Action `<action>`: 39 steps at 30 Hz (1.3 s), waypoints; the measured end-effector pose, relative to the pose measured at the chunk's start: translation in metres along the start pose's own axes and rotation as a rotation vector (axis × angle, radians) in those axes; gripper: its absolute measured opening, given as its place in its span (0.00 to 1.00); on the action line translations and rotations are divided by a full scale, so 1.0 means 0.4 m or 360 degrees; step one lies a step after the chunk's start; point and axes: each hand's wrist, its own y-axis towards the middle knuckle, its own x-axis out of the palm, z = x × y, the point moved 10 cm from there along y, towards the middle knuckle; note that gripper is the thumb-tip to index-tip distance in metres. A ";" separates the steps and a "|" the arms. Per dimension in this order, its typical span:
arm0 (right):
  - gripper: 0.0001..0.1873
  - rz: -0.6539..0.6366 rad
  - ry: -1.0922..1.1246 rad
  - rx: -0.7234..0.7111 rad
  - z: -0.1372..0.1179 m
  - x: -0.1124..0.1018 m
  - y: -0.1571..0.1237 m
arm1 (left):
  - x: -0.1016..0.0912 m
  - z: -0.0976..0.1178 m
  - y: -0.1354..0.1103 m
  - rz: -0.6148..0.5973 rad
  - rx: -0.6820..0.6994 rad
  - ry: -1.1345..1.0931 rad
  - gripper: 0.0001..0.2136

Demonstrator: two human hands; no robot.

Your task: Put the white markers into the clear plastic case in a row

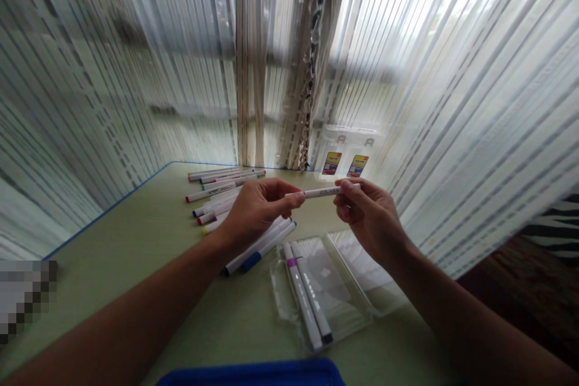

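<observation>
A white marker (320,192) with dark print is stretched level between my two hands above the table. My left hand (260,205) pinches its left end, and my right hand (368,208) grips the other end between thumb and fingers. Below them lies an open clear plastic case (332,271). Two white markers rest side by side in its left part, one with a purple band (304,295) and one with a dark end (313,292). Several more white markers (217,187) with coloured ends are spread left of and behind my left hand, which hides some of them.
Against the curtain (181,72) at the back stands a clear case (346,154) with two colourful labels. The pale green table (136,241) has a blue edge. A blue tray-like object (253,371) shows at the front, and a blurred-out item sits at the far left.
</observation>
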 end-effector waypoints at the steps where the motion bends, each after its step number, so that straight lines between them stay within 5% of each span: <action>1: 0.07 -0.0003 -0.0005 0.0001 0.000 0.001 -0.001 | 0.001 -0.002 0.000 -0.0004 -0.0005 -0.0006 0.12; 14: 0.07 -0.0069 -0.0053 0.0020 0.003 0.016 -0.009 | -0.003 -0.005 -0.002 0.0015 -0.0012 0.0085 0.12; 25: 0.07 -0.0086 -0.0091 0.0004 0.002 0.020 -0.012 | 0.007 -0.007 -0.001 -0.0015 -0.0006 -0.0213 0.10; 39: 0.08 -0.0129 -0.0209 0.0009 0.006 0.028 -0.017 | 0.008 0.001 -0.004 -0.0017 0.0007 0.0043 0.12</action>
